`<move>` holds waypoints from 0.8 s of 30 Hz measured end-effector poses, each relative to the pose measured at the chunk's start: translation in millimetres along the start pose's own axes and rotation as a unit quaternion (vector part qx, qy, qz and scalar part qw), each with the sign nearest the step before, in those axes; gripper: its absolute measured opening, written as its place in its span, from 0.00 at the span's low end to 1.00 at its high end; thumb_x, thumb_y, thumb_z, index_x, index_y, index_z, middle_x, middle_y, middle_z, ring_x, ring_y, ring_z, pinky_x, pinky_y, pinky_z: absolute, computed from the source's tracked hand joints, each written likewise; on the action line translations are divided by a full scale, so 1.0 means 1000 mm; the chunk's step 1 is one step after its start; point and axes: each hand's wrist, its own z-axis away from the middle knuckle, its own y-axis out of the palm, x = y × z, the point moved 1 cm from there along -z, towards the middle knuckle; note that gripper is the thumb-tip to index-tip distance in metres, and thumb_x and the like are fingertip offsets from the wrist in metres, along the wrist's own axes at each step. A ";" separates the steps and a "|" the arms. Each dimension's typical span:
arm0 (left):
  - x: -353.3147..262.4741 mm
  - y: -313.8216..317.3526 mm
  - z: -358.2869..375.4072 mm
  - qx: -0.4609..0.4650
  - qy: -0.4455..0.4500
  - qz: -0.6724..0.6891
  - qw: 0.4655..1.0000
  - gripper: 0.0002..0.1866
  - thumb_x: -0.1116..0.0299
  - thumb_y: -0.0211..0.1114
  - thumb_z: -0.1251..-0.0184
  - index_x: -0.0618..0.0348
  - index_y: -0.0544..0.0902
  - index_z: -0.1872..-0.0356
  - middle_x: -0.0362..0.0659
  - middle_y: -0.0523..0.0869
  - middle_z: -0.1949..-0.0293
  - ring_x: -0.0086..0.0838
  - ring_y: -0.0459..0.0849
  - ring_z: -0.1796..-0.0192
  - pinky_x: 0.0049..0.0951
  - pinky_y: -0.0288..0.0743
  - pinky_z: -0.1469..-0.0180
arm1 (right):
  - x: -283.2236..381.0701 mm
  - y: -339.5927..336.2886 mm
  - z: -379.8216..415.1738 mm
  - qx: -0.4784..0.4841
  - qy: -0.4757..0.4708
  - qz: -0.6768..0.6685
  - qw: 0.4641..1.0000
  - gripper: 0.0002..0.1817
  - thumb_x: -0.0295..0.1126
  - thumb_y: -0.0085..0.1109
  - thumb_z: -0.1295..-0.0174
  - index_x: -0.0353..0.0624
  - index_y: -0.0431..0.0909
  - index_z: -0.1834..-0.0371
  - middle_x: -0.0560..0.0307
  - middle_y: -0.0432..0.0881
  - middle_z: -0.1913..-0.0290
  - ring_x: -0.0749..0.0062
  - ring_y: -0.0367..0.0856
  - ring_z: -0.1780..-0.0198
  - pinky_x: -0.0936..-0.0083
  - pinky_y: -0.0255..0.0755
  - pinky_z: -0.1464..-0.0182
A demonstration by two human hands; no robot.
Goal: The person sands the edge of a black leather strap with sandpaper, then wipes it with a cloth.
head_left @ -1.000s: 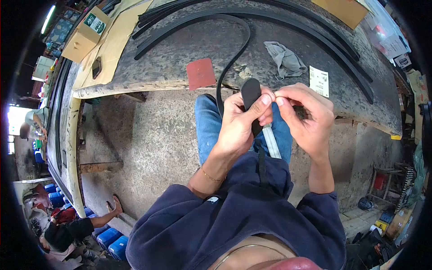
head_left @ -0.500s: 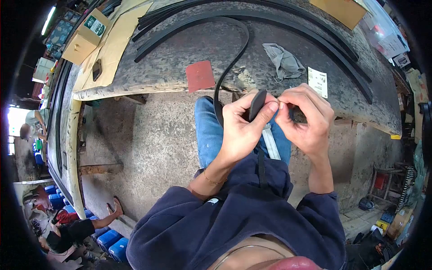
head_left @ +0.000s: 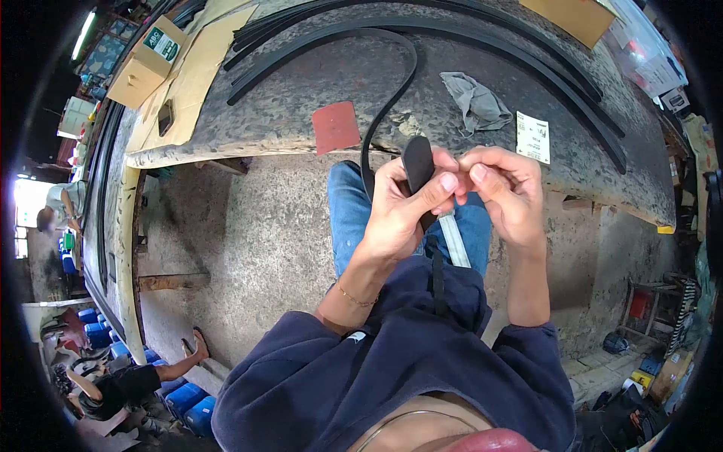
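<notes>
My left hand (head_left: 399,207) grips the rounded end of a black rubber strip (head_left: 416,160), held upright in front of my chest with the thumb across it. The strip runs on up to the worn workbench (head_left: 301,98) and curves away over its top. My right hand (head_left: 506,192) is closed beside the left, fingertips pinched at the strip's right edge; what they pinch is too small to tell. A pale flat bar (head_left: 455,239) lies on my jeans below both hands.
On the bench lie more long black rubber strips (head_left: 482,38), a red sandpaper square (head_left: 335,126), a grey rag (head_left: 474,100), a white label (head_left: 532,136) and a cardboard box (head_left: 147,60). Another person sits on the floor at lower left (head_left: 128,380) near blue containers (head_left: 181,399).
The strip's end has turned from edge-on to face me flat. My right hand has closed up tighter against the left.
</notes>
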 end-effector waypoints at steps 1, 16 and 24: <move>0.001 -0.002 -0.001 0.004 -0.004 -0.004 1.000 0.06 0.73 0.67 0.28 0.65 0.82 0.58 0.45 0.85 0.67 0.20 0.76 0.70 0.20 0.65 0.71 | 0.000 -0.001 0.000 -0.001 -0.001 -0.001 1.000 0.09 0.24 0.61 0.30 0.28 0.83 0.53 0.51 0.86 0.64 0.74 0.84 0.64 0.78 0.79 0.60; 0.003 -0.003 -0.002 0.026 -0.034 0.076 0.996 0.06 0.70 0.67 0.28 0.63 0.81 0.60 0.39 0.77 0.67 0.20 0.73 0.70 0.23 0.71 0.65 | 0.017 0.014 0.002 0.047 -0.024 0.031 0.998 0.05 0.14 0.58 0.33 0.21 0.79 0.58 0.45 0.85 0.61 0.60 0.90 0.58 0.70 0.87 0.56; 0.006 -0.005 -0.001 0.010 -0.018 0.042 0.999 0.05 0.73 0.66 0.28 0.64 0.82 0.60 0.37 0.77 0.69 0.17 0.70 0.70 0.23 0.63 0.69 | 0.022 0.026 0.005 -0.021 -0.162 0.293 0.942 0.06 0.10 0.62 0.41 0.27 0.81 0.61 0.48 0.84 0.63 0.69 0.90 0.64 0.79 0.85 0.65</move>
